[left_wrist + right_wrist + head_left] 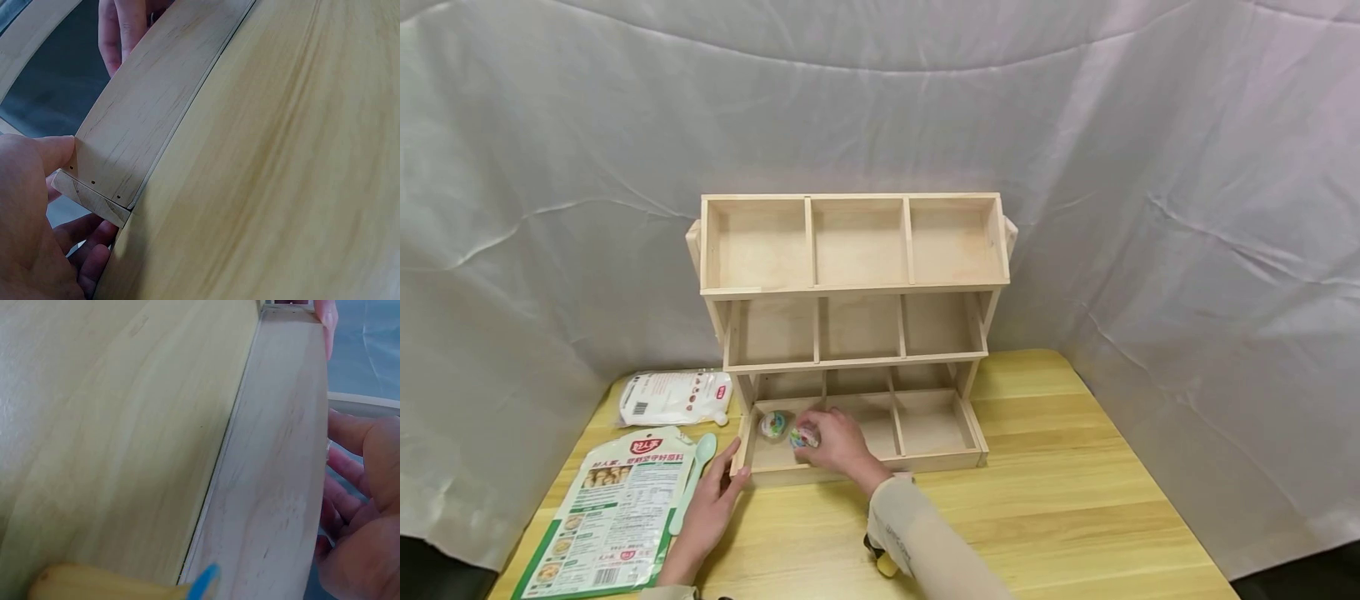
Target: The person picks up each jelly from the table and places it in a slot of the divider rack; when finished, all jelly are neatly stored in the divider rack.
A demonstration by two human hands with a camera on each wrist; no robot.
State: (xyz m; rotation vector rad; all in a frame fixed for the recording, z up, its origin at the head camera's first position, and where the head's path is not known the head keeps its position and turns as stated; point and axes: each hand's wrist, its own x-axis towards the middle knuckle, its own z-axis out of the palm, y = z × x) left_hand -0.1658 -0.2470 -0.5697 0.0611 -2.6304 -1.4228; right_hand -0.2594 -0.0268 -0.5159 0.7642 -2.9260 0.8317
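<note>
A three-tier wooden rack point(865, 365) stands on the table, each tier split into three compartments. My left hand point(706, 510) grips the front left corner of its bottom tier; in the left wrist view, the thumb of that hand point(31, 212) lies on the top edge and the fingers are around the outer side. In the bottom left compartment lies a small round packaged item point(772, 424). My right hand point(838, 446) holds a similar item point(803, 437) at the right side of that compartment. The front board point(262, 450) hides most of the held item in the right wrist view.
Left of the rack lies a white pouch point(676, 397) with a spout. Nearer the front are a large printed green-and-white bag point(617, 508) and a pale green spoon point(693, 483). Grey cloth point(865, 108) hangs behind and at both sides of the table point(1075, 500).
</note>
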